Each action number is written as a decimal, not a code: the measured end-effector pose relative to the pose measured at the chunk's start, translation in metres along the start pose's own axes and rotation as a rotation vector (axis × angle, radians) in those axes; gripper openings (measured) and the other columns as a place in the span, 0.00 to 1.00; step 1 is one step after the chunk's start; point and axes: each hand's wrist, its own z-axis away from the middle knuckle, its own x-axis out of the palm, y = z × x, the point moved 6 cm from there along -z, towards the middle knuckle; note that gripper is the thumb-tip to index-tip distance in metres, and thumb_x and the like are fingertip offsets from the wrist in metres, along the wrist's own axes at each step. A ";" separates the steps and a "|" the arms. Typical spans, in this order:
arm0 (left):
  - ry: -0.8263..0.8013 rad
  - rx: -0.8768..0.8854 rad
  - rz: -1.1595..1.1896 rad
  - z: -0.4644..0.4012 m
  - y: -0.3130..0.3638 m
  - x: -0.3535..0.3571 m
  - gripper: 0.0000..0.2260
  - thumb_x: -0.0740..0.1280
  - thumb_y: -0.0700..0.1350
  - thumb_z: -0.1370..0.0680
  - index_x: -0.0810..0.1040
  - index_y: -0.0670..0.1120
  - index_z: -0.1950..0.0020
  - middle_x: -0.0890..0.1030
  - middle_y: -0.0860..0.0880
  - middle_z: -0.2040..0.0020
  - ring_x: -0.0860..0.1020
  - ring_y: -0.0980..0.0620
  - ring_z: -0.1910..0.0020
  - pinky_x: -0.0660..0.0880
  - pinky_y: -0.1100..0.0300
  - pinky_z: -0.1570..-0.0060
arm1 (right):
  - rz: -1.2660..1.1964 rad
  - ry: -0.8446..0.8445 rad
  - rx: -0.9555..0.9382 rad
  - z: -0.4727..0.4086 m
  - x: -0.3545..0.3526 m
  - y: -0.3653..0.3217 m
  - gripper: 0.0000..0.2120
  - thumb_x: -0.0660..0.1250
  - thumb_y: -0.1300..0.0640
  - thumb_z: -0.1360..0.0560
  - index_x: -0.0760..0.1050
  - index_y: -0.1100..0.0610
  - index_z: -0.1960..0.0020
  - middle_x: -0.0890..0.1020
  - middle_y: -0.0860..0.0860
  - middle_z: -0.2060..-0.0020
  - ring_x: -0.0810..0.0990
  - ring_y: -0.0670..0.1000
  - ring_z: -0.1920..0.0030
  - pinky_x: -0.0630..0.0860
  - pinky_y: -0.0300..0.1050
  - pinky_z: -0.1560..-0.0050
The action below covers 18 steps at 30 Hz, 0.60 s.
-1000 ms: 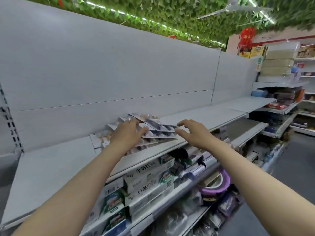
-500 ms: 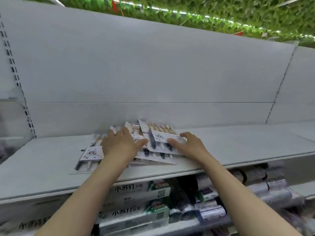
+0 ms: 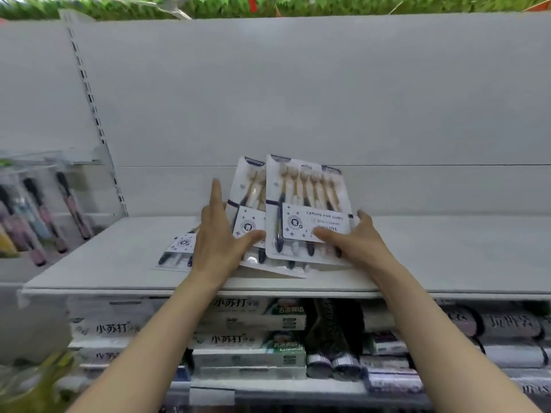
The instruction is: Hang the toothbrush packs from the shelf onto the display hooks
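1. Head view: the left hand (image 3: 219,242) lay with fingers straight along the left edge of the rear pack (image 3: 249,204), thumb pressed across its label. It looked like bracing, not a closed grasp.
2. The right hand (image 3: 354,242) had its thumb over the label of the front pack (image 3: 307,204) and its fingers behind the right edge, pinching the card. Probably this tipped the pack up off the pile so it could be lifted away.
3. Both packs stood tilted between the hands, overlapping, tops leaning towards the back panel (image 3: 298,99). Their lower ends rested on further packs lying flat under the hands, on the shelf (image 3: 447,251).
4. A flat pack (image 3: 179,251) lay just left of the left hand.
5. Far left of the left hand, a clear holder (image 3: 35,162) contained coloured toothbrushes; hooks were too blurred to confirm.
6. Below the wrists, a lower shelf held stacked toothpaste boxes (image 3: 250,320).
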 end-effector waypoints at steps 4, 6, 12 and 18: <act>-0.001 -0.084 0.057 0.010 0.001 -0.015 0.54 0.79 0.49 0.30 0.41 0.55 0.19 0.67 0.46 0.26 0.66 0.47 0.28 0.65 0.53 0.33 | -0.379 0.007 0.013 0.000 -0.010 0.000 0.34 0.79 0.64 0.33 0.70 0.63 0.30 0.86 0.54 0.50 0.86 0.52 0.54 0.82 0.46 0.53; 0.007 -0.166 0.103 0.016 -0.009 -0.029 0.47 0.79 0.48 0.30 0.53 0.51 0.20 0.72 0.47 0.29 0.70 0.47 0.30 0.67 0.51 0.32 | -0.471 -0.006 0.037 0.008 -0.009 -0.002 0.24 0.76 0.68 0.31 0.76 0.64 0.36 0.86 0.58 0.52 0.87 0.55 0.57 0.84 0.49 0.58; 0.049 -0.347 0.442 0.042 -0.058 -0.089 0.07 0.75 0.38 0.26 0.81 0.46 0.51 0.86 0.48 0.54 0.84 0.56 0.59 0.81 0.61 0.62 | -0.656 -0.033 -0.057 0.048 0.023 -0.042 0.07 0.68 0.66 0.23 0.77 0.59 0.46 0.86 0.56 0.55 0.86 0.51 0.63 0.79 0.44 0.73; 0.223 -0.394 0.603 0.072 -0.143 -0.224 0.05 0.72 0.40 0.23 0.80 0.46 0.49 0.86 0.46 0.51 0.85 0.51 0.54 0.81 0.58 0.56 | -0.674 -0.001 -0.160 0.107 0.118 -0.094 0.02 0.69 0.59 0.22 0.79 0.54 0.52 0.87 0.55 0.53 0.86 0.52 0.57 0.81 0.46 0.65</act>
